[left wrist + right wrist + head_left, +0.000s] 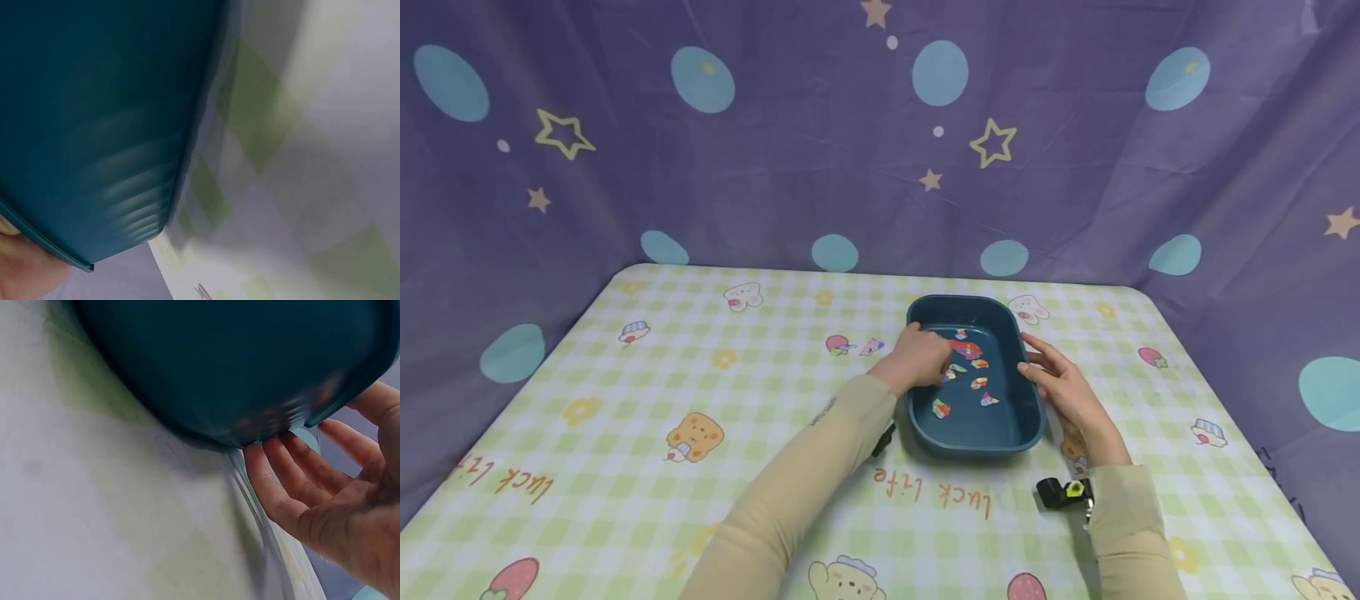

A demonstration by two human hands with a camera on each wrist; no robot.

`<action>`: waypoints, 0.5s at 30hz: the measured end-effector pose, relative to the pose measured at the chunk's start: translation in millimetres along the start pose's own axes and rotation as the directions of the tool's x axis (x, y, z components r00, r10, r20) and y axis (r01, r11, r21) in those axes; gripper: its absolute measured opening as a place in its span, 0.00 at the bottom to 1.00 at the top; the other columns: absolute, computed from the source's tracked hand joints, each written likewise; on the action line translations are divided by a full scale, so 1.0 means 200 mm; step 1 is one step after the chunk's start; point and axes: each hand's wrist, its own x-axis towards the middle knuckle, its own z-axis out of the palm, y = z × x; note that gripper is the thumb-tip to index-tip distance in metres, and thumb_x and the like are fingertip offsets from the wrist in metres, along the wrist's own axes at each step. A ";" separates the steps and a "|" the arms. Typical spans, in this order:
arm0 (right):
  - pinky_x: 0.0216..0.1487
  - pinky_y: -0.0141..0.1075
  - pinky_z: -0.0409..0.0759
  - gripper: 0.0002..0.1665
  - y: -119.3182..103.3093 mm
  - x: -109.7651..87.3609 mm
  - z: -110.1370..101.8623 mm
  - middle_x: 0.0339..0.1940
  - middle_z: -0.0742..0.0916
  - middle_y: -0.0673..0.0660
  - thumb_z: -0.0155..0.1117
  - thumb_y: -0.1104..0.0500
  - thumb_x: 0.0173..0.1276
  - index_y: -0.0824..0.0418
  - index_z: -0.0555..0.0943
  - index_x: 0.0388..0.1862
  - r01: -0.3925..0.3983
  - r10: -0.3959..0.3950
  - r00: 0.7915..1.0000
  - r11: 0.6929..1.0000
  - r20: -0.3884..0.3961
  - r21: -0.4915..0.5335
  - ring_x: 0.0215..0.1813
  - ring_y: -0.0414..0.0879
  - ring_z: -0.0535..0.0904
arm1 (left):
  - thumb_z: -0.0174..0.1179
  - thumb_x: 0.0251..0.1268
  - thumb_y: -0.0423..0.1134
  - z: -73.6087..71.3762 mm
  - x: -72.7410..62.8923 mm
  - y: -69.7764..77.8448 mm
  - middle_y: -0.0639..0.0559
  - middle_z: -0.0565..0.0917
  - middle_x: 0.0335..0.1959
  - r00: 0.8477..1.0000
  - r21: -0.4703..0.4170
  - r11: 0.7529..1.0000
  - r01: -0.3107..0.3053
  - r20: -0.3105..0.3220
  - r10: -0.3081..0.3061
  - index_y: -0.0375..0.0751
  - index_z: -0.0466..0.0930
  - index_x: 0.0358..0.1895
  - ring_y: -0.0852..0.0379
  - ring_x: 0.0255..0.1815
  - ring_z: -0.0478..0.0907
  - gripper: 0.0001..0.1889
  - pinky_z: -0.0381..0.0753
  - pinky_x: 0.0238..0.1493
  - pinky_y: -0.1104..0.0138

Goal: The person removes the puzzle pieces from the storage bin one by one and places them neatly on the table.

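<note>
A dark teal rectangular basin sits on the table, and several small colourful flat pieces lie scattered over its floor. My left hand reaches over the basin's left rim with its fingertips down inside, close to a larger red piece. Those fingertips are hidden in the head view, so I cannot tell whether they pinch a piece. At the opposite side, my right hand touches the basin's outer wall. In the right wrist view its fingers extend along the wall, with the thumb up by the rim.
A green-and-white checked cloth with printed cartoons and lettering covers the table. Left of the basin lies a small purple-and-white shape. A black wrist device shows at my right cuff. Behind the table hangs a purple curtain.
</note>
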 end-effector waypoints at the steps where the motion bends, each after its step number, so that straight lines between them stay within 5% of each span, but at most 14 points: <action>1: 0.44 0.27 0.72 0.37 0.00 0.00 0.00 0.64 0.68 0.62 0.57 0.49 0.65 0.47 0.57 0.71 0.003 -0.003 1.000 1.000 0.002 0.003 0.50 0.37 0.72 | 0.67 0.48 0.50 0.00 0.00 0.00 0.64 0.82 0.28 1.000 0.001 1.000 0.001 0.001 -0.001 0.55 0.82 0.27 0.59 0.40 0.77 0.06 0.57 0.63 0.51; 15: 0.42 0.27 0.73 0.37 0.01 0.00 0.00 0.63 0.68 0.61 0.57 0.49 0.65 0.48 0.57 0.71 0.005 -0.005 1.000 1.000 -0.007 0.009 0.49 0.37 0.72 | 0.67 0.48 0.49 0.01 0.00 0.01 0.62 0.83 0.30 1.000 0.017 1.000 0.016 -0.006 -0.016 0.55 0.82 0.29 0.59 0.38 0.77 0.07 0.61 0.57 0.54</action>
